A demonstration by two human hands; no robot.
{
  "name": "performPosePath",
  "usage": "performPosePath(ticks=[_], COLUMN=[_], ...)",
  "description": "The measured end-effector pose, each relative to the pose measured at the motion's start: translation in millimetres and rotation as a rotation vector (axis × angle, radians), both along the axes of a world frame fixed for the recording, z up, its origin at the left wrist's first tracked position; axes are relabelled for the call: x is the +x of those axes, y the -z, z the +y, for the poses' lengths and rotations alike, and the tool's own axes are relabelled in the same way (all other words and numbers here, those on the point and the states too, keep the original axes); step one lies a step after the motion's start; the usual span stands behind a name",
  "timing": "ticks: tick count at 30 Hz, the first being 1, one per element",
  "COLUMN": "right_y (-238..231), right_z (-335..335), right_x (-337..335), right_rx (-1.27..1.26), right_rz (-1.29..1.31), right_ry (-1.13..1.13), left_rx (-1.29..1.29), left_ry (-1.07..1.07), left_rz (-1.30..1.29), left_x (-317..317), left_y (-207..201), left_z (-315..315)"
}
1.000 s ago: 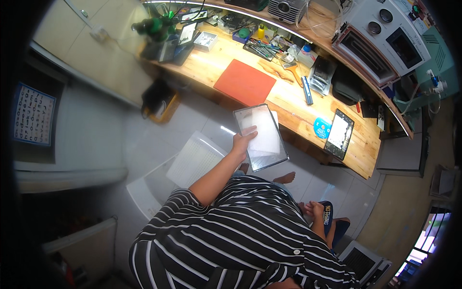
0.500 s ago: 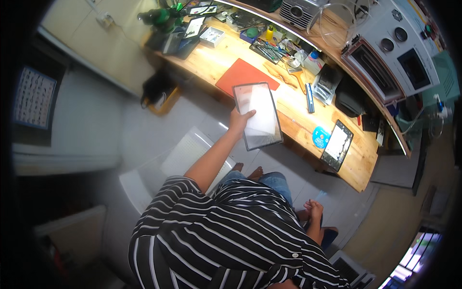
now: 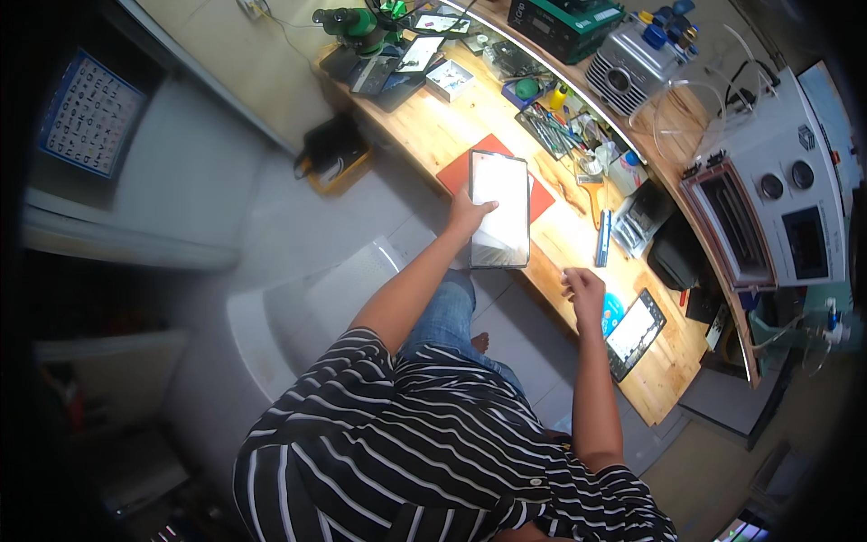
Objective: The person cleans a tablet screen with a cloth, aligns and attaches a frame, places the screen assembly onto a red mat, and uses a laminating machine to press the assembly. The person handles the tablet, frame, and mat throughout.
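Note:
My left hand (image 3: 469,217) grips a tablet-sized glossy panel (image 3: 502,230) by its left edge, thumb across the face. The panel has a thin dark border and a bright white sheen. It is held up over the near edge of the workbench, in front of a red mat (image 3: 542,197). To the right, my right hand (image 3: 585,291) is raised by the bench edge with its fingers curled together; whatever may be between them is too small to make out. Just beyond that hand lie a blue disc-shaped card (image 3: 612,312) and a dark-framed tablet (image 3: 638,332) with a lit white screen.
On the wooden bench (image 3: 406,126) are an orange-handled brush (image 3: 590,194), a blue tool (image 3: 603,239), a tray of hand tools (image 3: 548,131) and a white box (image 3: 449,81). A green microscope (image 3: 352,29) stands far left. A machine (image 3: 786,199) sits on the right shelf. A white chair (image 3: 334,289) is at my left.
My right hand has risen from beside my leg to the bench edge. The panel in my left hand has turned more upright. I have stepped, and the view has shifted.

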State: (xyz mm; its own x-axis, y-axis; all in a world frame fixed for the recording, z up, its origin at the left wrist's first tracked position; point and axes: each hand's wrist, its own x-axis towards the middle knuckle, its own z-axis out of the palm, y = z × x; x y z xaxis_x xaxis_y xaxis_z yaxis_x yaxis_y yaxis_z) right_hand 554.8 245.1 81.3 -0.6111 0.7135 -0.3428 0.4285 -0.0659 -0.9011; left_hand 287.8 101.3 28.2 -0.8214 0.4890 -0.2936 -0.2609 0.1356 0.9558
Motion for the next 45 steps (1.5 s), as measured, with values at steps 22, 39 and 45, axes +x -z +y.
performPosePath(ticks=[22,39,45], right_y=[60,32,30], right_z=[57,93,94], right_x=[-671,-518,-469], right_rx=[0.487,0.077,0.056], right_rz=[-0.297,-0.143,-0.051], right_ry=[-0.468,-0.101,0.105], left_rx=[-0.687,-0.114,-0.33], left_ry=[0.049,0.584,0.205], left_rz=[0.748,0.789,0.714], left_x=[-412,-415,-483], left_y=[19,0,11], left_z=[16,63,129])
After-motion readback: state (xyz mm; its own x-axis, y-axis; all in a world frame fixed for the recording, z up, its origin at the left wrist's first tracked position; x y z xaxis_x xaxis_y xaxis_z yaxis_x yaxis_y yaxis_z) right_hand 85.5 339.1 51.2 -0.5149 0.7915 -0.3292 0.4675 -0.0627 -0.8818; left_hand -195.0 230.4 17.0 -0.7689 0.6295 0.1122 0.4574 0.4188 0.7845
